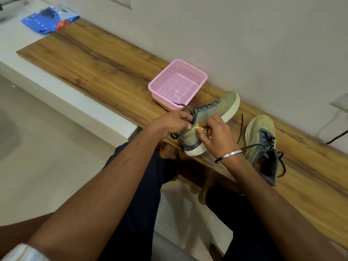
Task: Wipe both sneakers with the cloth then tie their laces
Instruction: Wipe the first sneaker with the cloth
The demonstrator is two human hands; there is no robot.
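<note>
I'm sitting at the wooden bench [98,59] with both hands on the near sneaker [211,119], which is lying on its side at the bench's near edge, toe pointing far-right, white sole facing right. My left hand [170,123] is curling over the heel collar, fingers bent around the opening and gripping the shoe there; a dark lace [185,106] is looping out just past my fingers toward the basket. My right hand [216,135] is pinching a small yellow cloth [199,127] between thumb and fingertips, pressing it against the shoe's greenish side close to my left thumb. Most of the cloth is hiding inside my fingers, so only a bit is showing. A metal bangle [232,153] is sitting on my right wrist.

The second sneaker [262,146] is standing upright to the right, just beside my right wrist, toe pointing away, its laces lying loose and untied across the wood. A pink basket [199,76] is sitting just beyond the near sneaker, close to the wall. Far off to the left, past the end of the bench, a blue packet [49,18] is lying on the white ledge. My dark trousers [141,194] are showing below my forearms.
</note>
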